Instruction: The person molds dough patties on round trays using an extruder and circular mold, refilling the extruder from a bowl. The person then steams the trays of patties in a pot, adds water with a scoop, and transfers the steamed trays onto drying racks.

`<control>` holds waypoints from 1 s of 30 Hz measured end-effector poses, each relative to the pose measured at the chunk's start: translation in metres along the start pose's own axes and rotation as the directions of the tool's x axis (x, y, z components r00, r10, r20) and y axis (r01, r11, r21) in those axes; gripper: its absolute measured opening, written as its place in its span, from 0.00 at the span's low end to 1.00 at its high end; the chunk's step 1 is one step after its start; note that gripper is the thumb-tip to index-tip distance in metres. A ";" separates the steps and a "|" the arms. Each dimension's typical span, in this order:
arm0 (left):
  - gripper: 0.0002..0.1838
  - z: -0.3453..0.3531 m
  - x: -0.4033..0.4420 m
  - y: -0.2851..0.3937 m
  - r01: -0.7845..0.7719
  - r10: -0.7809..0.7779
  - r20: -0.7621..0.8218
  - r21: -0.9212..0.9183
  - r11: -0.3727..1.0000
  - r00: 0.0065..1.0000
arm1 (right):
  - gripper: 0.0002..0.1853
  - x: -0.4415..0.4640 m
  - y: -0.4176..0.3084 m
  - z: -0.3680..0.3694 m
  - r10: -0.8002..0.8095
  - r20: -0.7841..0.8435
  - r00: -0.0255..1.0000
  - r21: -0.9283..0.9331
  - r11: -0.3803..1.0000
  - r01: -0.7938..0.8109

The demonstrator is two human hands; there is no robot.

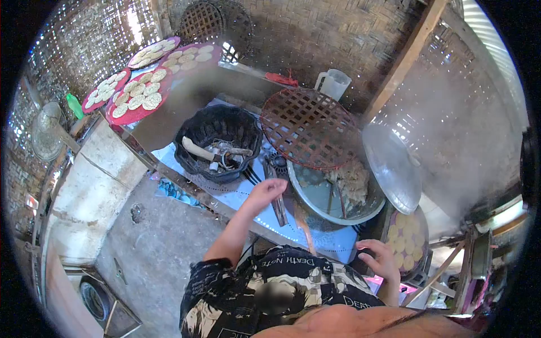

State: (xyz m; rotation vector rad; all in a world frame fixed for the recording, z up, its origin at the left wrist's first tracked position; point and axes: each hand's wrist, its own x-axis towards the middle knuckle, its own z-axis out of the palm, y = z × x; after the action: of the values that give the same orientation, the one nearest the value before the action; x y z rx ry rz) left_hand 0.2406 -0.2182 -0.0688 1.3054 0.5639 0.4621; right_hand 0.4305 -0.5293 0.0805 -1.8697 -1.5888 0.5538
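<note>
Head view: the left hand (pixel 267 194), fingers curled, hovered above the blue cloth (pixel 332 243) near the black basin (pixel 209 173); whether it grasped anything could not be told. The right hand (pixel 382 260), fingers released and loosely bent, was near pale discs (pixel 408 262). A lattice tray (pixel 307 130) partly covered the wide basin (pixel 332 217), beyond both hands.

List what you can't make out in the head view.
- Metal basin: far side hidden under the woven tray.
- Left hand: palm hidden by its own curled fingers, so any small held item can't be told.
- Black tub: small scraps inside too small to name.
- Right-side wall: blurred by haze.
- Shelf items, far right: cut off by the dark lens edge.
</note>
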 end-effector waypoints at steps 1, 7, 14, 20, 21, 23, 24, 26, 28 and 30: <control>0.19 0.006 0.013 -0.001 -0.006 -0.001 -0.059 -0.118 0.993 0.998 | 0.14 -0.006 -0.004 0.000 0.023 -0.031 0.999 -0.012 1.000 -0.023; 0.29 0.017 0.058 0.014 -0.008 -0.092 -0.181 -0.487 0.873 0.979 | 0.15 -0.038 -0.015 0.005 0.150 -0.178 0.973 -0.015 0.988 -0.155; 0.19 0.007 0.083 0.010 -0.047 -0.141 -0.280 -0.572 0.819 0.950 | 0.14 -0.061 -0.013 0.015 0.221 -0.254 0.942 0.002 0.974 -0.227; 0.34 -0.002 0.091 0.015 -0.086 -0.154 -0.337 -0.601 0.795 0.929 | 0.14 -0.064 -0.006 0.015 0.246 -0.221 0.944 -0.024 0.966 -0.257; 0.34 -0.001 0.092 0.012 -0.103 -0.146 -0.348 -0.605 0.789 0.926 | 0.15 -0.066 -0.005 0.014 0.270 -0.205 0.941 -0.007 0.961 -0.277; 0.33 0.001 0.090 0.006 -0.126 -0.116 -0.364 -0.576 0.808 0.924 | 0.15 -0.071 -0.001 0.016 0.284 -0.204 0.937 0.004 0.957 -0.290; 0.32 0.004 0.088 0.004 -0.121 -0.117 -0.371 -0.559 0.821 0.921 | 0.14 -0.074 0.000 0.015 0.300 -0.199 0.933 0.009 0.953 -0.304; 0.32 0.017 0.079 0.006 -0.122 -0.114 -0.406 -0.513 0.850 0.907 | 0.14 -0.085 0.013 0.010 0.316 -0.217 0.924 0.036 0.948 -0.316; 0.31 0.030 0.063 0.017 -0.146 -0.089 -0.470 -0.441 0.885 0.878 | 0.14 -0.097 0.016 -0.002 0.366 -0.261 0.893 0.078 0.930 -0.358; 0.28 0.037 0.058 0.009 -0.261 0.029 -0.571 -0.328 0.908 0.820 | 0.13 -0.117 0.026 -0.019 0.441 -0.396 0.805 0.101 0.893 -0.439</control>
State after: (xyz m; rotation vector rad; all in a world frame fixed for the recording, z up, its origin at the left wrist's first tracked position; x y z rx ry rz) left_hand 0.3090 -0.2086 -0.0617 0.8117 0.8059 1.0557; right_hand 0.4397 -0.6496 0.0680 -2.1904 -0.8776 0.3179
